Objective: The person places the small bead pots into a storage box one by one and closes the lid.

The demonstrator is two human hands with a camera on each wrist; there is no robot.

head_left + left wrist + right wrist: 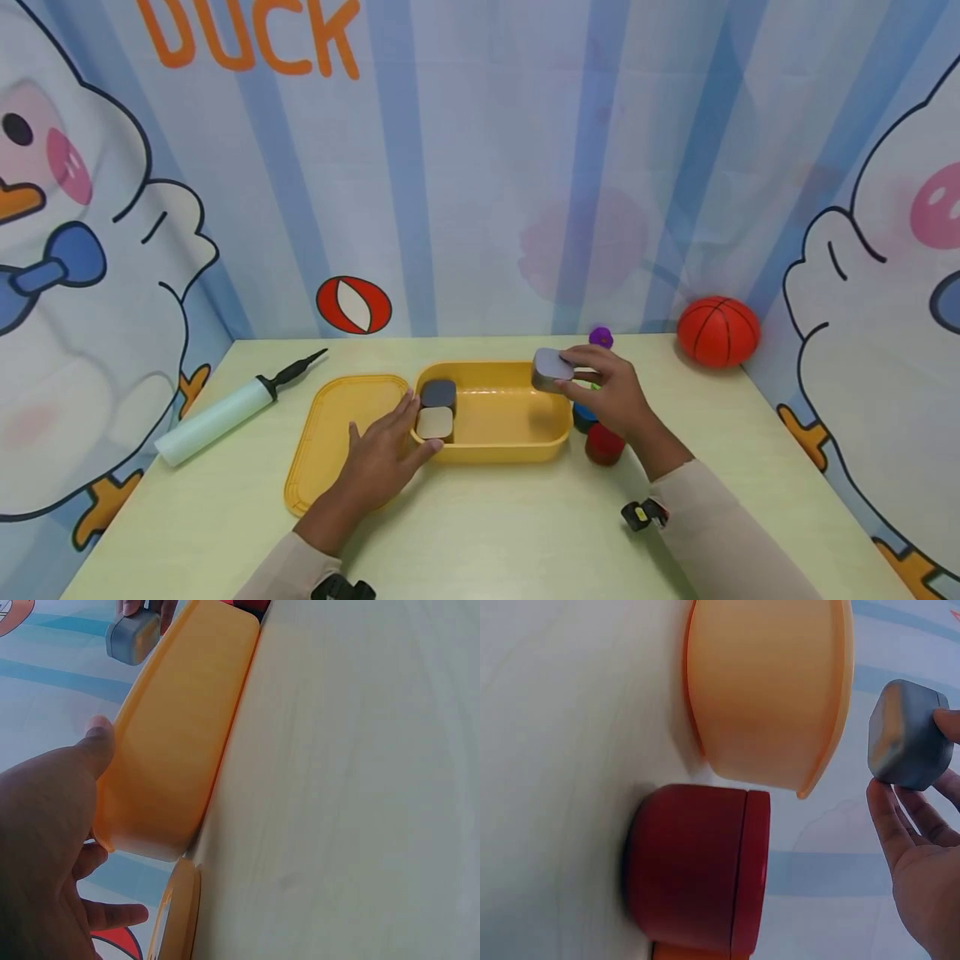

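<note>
A yellow oblong container [495,454] stands on the table, its open top facing up. At its left end sit a dark grey tin [438,392] and a cream tin [434,423], both small with rounded corners. My left hand [378,458] rests against that end, thumb at the front rim, fingers stretched along the side. Over the right end, my right hand [611,390] pinches a small grey tin [907,735] between thumb and fingers, raised above the rim. Beneath that hand are a red tin [697,870] and a partly hidden blue tin [583,419].
A yellow lid [322,467] lies left of the container, partly under my left hand. Farther left is a pale green hand pump [217,421] with a black nozzle. An orange-red ball [718,332] sits at the back right, and a small purple object [600,337] at the back edge.
</note>
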